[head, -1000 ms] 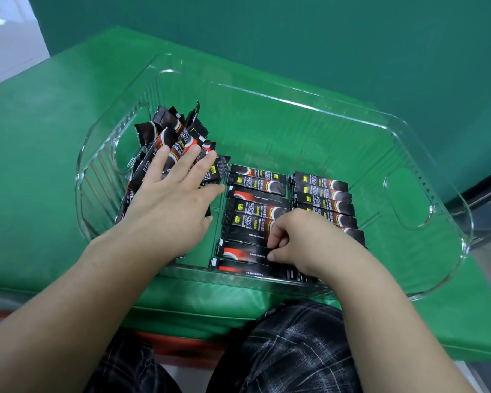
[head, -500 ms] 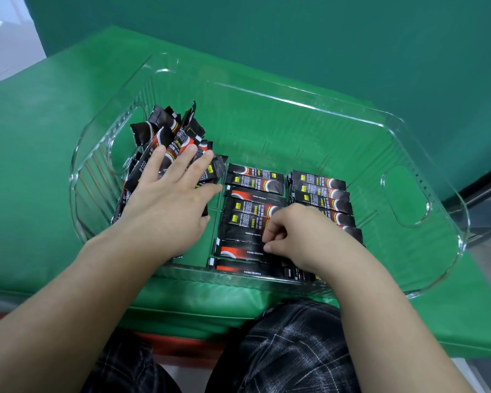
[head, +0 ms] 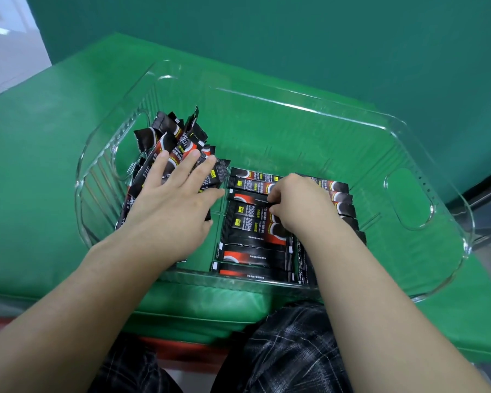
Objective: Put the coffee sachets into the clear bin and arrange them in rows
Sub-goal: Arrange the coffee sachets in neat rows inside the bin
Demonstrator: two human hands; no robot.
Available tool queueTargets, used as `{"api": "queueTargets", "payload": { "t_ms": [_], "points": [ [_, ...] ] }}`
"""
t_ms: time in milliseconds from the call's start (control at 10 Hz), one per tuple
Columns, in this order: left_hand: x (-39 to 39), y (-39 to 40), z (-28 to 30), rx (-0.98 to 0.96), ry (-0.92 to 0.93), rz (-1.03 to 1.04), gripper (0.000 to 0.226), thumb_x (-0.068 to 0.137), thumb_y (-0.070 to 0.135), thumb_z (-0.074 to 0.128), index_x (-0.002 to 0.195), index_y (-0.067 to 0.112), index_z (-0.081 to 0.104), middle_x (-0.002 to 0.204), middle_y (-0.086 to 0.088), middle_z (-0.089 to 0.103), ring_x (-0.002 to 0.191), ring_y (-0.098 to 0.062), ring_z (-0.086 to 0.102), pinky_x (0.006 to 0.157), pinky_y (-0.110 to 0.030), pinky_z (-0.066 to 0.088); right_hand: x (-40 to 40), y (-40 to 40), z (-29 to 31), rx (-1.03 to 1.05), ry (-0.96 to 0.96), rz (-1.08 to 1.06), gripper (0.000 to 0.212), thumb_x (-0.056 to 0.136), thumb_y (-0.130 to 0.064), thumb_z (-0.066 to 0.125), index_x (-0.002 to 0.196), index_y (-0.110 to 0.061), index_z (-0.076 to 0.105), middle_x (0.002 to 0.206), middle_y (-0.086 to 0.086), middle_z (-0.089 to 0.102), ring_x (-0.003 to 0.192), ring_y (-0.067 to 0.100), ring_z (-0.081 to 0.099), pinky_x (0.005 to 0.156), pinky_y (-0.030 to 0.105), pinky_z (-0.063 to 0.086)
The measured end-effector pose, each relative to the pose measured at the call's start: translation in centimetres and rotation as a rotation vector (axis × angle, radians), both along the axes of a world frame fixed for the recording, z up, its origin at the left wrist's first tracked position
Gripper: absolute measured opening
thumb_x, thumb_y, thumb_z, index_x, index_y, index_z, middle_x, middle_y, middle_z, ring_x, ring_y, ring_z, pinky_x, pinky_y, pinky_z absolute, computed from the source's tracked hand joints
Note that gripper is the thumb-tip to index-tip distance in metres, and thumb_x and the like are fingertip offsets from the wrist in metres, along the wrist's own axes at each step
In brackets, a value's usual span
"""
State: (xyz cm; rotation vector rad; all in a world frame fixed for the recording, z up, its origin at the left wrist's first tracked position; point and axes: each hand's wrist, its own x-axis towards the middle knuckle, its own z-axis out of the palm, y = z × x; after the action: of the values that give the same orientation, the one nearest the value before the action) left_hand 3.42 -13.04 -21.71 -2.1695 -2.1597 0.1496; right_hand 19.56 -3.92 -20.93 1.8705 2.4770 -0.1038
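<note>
I reckon about half done: two neat rows of sachets (head: pixel 255 222) lie flat in the clear bin (head: pixel 309 109), right hand (head: pixel 301 205) curled pinching one there, left hand (head: pixel 173 199) flat, fingers spread on the unsorted heap (head: pixel 167 140) left to lay out.

The black coffee sachets (head: pixel 253 222) in the clear bin (head: pixel 295 109) carry "INSTANT COFFEE" in small white letters. Larger white characters and yellow tags on them are too small to read.

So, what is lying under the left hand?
The left hand rests flat on a loose pile of coffee sachets inside the clear bin. The sachets beneath the palm are covered.
</note>
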Motion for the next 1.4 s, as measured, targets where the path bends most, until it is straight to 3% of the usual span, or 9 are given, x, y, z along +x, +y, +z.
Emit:
{"api": "queueTargets", "payload": {
  "t_ms": [200, 500, 700, 900, 1200, 1400],
  "points": [
    [0.0, 0.0, 0.1, -0.003, 0.006, 0.001, 0.056, 0.099, 0.048, 0.034, 0.15, 0.038, 0.015, 0.159, -0.001, -0.022, 0.145, -0.02, -0.024, 0.112, -0.051, -0.017, -0.5, 1.3, 0.1, 0.002, 0.036, -0.014, 0.017, 0.081, -0.013, 0.067, 0.098, -0.016, 0.068, 0.095, 0.007, 0.069, 0.089, 0.028, 0.063, 0.075, 0.031, 0.05],
    [0.0, 0.0, 0.0, -0.006, 0.005, -0.005, 0.056, 0.099, 0.048, 0.034, 0.15, 0.038, 0.015, 0.159, -0.001, -0.022, 0.145, -0.02, -0.023, 0.113, -0.052, -0.016, -0.7, 1.3, 1.6, -0.032, -0.098, 0.146, 0.028, 0.077, -0.034, 0.075, 0.099, -0.018, 0.069, 0.097, 0.006, 0.069, 0.092, 0.027, 0.062, 0.071, 0.029, 0.042],
    [-0.1, 0.0, 0.0, 0.003, 0.001, -0.007, 0.055, 0.098, 0.048, 0.035, 0.15, 0.039, 0.016, 0.159, -0.001, -0.021, 0.145, -0.019, -0.023, 0.113, -0.051, -0.016, -0.7, 1.0, 1.9, 0.0, -0.125, 0.225, 0.022, 0.081, -0.032, 0.071, 0.099, -0.019, 0.069, 0.099, 0.006, 0.069, 0.095, 0.027, 0.061, 0.071, 0.028, 0.04],
    [0.0, 0.0, 0.1, -0.003, -0.001, -0.01, 0.055, 0.099, 0.047, 0.034, 0.15, 0.038, 0.016, 0.159, -0.001, -0.021, 0.145, -0.02, -0.023, 0.112, -0.052, -0.017, 0.3, 0.3, 2.7, -0.103, -0.091, 0.249, 0.012, 0.078, -0.031, 0.074, 0.087, -0.024, 0.07, 0.093, 0.0, 0.07, 0.091, 0.021, 0.063, 0.081, 0.032, 0.051],
    [-0.1, -0.1, 0.0, 0.005, 0.002, -0.014, 0.055, 0.099, 0.048, 0.034, 0.15, 0.038, 0.016, 0.159, -0.001, -0.02, 0.145, -0.019, -0.023, 0.112, -0.051, -0.018, 1.8, -0.7, 2.8, -0.135, -0.148, 0.285, 0.024, 0.078, -0.041, 0.071, 0.098, -0.027, 0.068, 0.1, -0.003, 0.067, 0.098, 0.019, 0.058, 0.081, 0.032, 0.05],
    [-0.1, -0.1, 0.1, -0.001, 0.004, -0.009, 0.055, 0.099, 0.049, 0.033, 0.15, 0.038, 0.015, 0.159, 0.0, -0.021, 0.145, -0.019, -0.024, 0.112, -0.05, -0.019, 1.8, -0.9, 2.5, -0.095, -0.172, 0.315, 0.018, 0.082, -0.035, 0.066, 0.097, -0.026, 0.067, 0.099, -0.003, 0.067, 0.097, 0.02, 0.059, 0.079, 0.032, 0.051]
  ]
}}
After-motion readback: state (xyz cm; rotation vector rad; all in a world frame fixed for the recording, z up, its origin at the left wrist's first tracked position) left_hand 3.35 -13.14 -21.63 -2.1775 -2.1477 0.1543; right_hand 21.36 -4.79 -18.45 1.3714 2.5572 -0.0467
